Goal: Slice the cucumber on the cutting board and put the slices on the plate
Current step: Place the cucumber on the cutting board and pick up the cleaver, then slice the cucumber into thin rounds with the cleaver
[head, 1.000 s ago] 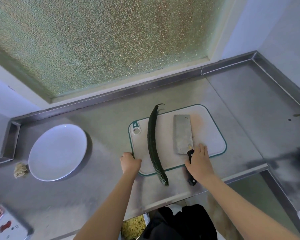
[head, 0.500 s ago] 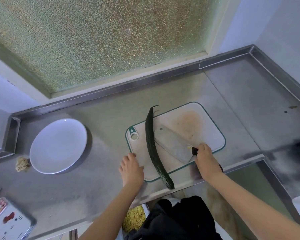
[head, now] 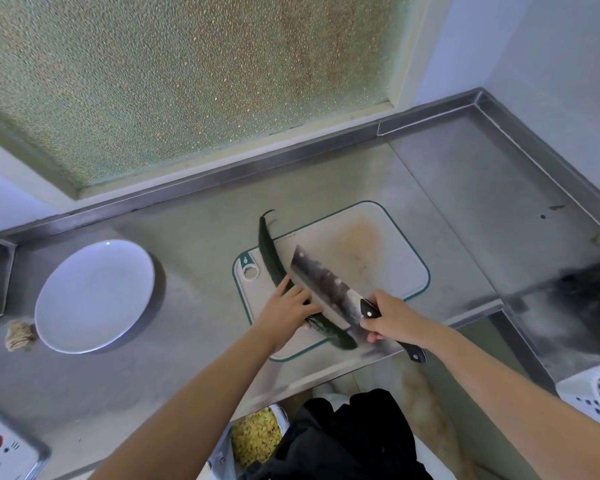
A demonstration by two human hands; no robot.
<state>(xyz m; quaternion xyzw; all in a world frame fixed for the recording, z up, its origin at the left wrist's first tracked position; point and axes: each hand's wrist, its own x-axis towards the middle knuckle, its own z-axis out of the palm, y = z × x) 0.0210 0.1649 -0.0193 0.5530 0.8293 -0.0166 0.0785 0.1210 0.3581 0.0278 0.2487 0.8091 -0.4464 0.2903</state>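
Stainless-steel counter below a frosted window carries everything. On it the cucumber lies whole, lengthwise along the left part of the cutting board. Its curled stem tip reaches past the far edge and its blunt end lies at the near edge.

The left hand sits on the cucumber's near half. Its fingers are folded over the top and the thumb seems to be on the near side, probably to stop the cucumber rolling. The right hand is wrapped tight round the black handle of the cleaver. The broad blade slants just right of the cucumber, close to the left fingertips, lined up for a first cut. I cannot tell whether its edge touches the cucumber.

The plate stands well to the left with no slices on it yet.
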